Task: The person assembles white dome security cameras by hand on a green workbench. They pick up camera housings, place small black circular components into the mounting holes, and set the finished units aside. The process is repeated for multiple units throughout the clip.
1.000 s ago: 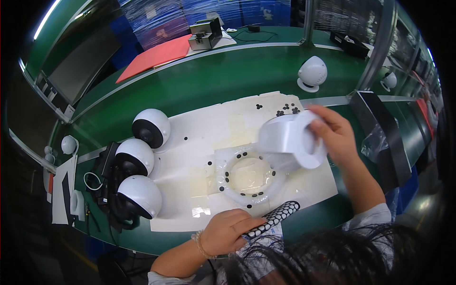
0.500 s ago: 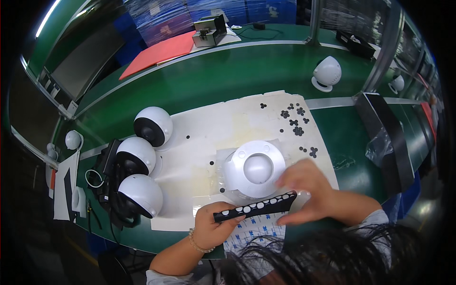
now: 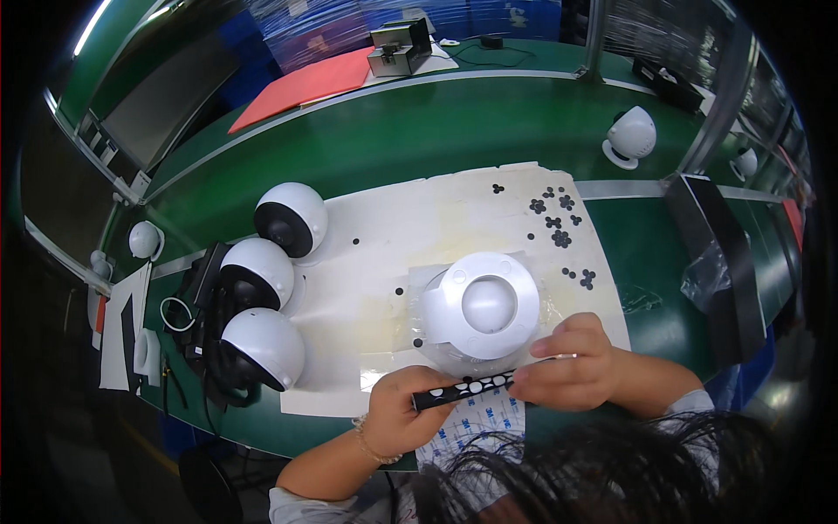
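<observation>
My left hand (image 3: 407, 415) grips the left end of a black strip (image 3: 443, 395) with rows of round white spots, like a sheet of die-cut pads. The fingers of my right hand (image 3: 572, 371) close over the strip's right end. A thin pale edge shows between those fingers; what it belongs to cannot be made out. Just beyond the strip sits a white round device (image 3: 525, 301), its ring-shaped base facing up. Under my hands lies a white backing sheet (image 3: 480, 428) with blue print. Small black round pads (image 3: 561, 238) lie in clusters at the mat's far right.
Three white ball-shaped devices with black fronts (image 3: 297, 210) stand at left, beside black cables (image 3: 229, 384). A pale mat (image 3: 340, 349) covers the green bench. At right are a black box (image 3: 711, 262) and clear plastic (image 3: 703, 275); another white device (image 3: 631, 135) stands farther back.
My right hand has closed in from open, spread fingers onto the strip's right end. The strip now lies flatter to view, its right part covered. The whole view has shifted slightly.
</observation>
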`<control>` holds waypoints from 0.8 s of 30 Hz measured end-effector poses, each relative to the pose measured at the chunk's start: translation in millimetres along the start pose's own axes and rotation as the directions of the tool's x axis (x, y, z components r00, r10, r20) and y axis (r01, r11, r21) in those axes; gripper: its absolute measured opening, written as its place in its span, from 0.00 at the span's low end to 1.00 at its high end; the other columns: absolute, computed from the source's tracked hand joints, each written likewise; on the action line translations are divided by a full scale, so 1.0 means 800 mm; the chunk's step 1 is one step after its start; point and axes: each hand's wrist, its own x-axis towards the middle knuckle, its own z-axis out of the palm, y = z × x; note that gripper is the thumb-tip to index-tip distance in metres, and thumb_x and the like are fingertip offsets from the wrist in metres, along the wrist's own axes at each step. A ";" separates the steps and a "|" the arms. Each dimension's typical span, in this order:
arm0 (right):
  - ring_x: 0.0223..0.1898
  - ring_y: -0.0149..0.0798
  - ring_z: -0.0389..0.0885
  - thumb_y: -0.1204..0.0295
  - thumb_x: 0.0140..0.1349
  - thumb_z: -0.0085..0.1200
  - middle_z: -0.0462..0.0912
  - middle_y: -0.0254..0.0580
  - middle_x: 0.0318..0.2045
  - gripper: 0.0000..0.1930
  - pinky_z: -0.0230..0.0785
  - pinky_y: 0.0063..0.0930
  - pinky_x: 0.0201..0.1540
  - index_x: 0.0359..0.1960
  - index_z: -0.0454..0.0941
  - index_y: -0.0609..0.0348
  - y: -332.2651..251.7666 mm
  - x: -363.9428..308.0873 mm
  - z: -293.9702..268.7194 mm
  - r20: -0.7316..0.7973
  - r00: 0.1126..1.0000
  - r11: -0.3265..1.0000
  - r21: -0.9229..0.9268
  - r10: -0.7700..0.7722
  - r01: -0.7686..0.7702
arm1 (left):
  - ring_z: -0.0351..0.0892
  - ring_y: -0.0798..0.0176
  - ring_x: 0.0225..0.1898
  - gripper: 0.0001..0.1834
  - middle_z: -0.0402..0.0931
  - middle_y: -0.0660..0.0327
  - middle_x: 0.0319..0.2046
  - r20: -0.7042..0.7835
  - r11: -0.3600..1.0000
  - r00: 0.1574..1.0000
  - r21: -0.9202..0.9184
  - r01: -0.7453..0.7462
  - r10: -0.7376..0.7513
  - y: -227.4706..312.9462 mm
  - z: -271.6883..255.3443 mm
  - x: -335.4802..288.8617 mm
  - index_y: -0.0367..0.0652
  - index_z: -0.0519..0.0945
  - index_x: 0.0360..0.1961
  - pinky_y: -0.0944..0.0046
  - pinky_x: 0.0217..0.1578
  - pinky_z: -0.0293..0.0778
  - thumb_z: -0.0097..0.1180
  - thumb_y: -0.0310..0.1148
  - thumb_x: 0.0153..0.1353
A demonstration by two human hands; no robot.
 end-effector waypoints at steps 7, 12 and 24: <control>0.44 0.35 0.73 0.73 0.44 0.56 0.78 0.29 0.40 0.10 0.59 0.27 0.38 0.32 0.79 0.48 -0.007 0.004 0.007 -0.080 0.983 0.965 0.217 0.168 -0.147 | 0.74 0.61 0.19 0.05 0.73 0.57 0.18 -0.032 0.997 0.997 -0.015 0.076 -0.077 0.009 0.000 -0.001 0.37 0.78 0.27 0.66 0.20 0.66 0.59 0.24 0.46; 0.40 0.34 0.73 0.71 0.44 0.56 0.77 0.29 0.35 0.13 0.59 0.27 0.39 0.35 0.78 0.48 -0.015 0.021 0.014 0.046 0.979 0.973 0.110 0.200 -0.204 | 0.72 0.57 0.18 0.04 0.72 0.56 0.17 -0.051 0.997 0.997 0.044 -0.057 0.059 0.008 0.004 0.002 0.39 0.77 0.25 0.65 0.20 0.66 0.59 0.25 0.45; 0.36 0.33 0.74 0.73 0.44 0.56 0.77 0.29 0.34 0.14 0.61 0.25 0.35 0.37 0.78 0.49 -0.018 0.016 0.017 0.042 0.975 0.963 0.153 0.217 -0.221 | 0.74 0.55 0.20 0.06 0.74 0.56 0.19 -0.005 0.996 0.998 0.068 -0.055 0.056 0.007 0.003 0.001 0.40 0.77 0.27 0.64 0.21 0.68 0.59 0.26 0.45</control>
